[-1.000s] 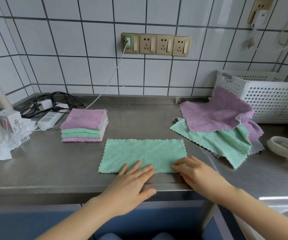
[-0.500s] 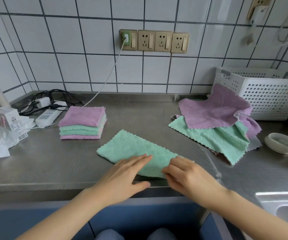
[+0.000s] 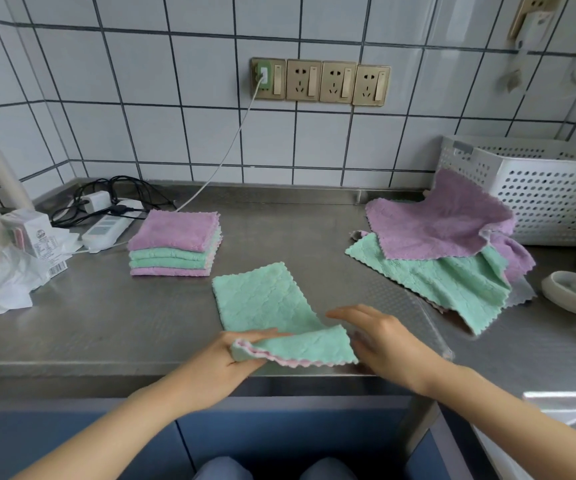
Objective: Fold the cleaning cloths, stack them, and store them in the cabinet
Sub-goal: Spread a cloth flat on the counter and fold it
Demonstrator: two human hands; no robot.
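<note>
Left hand (image 3: 231, 355) now pinches the turned green cloth's (image 3: 262, 303) near end, lifted off the counter; right hand (image 3: 380, 337) flat-fingered alongside, second fold beginning.

A green cloth (image 3: 262, 303) is lying on the counter's front edge, already folded into a strip angling away to the left; its near end (image 3: 300, 348) is curling up and over, showing a pink scalloped underside. To the left, a stack (image 3: 175, 244) of folded cloths is sitting squarely, purple on top, green between, purple beneath. To the right, loose cloths are lying spread: a purple one (image 3: 442, 223) overlapping a green one (image 3: 452, 282).
</note>
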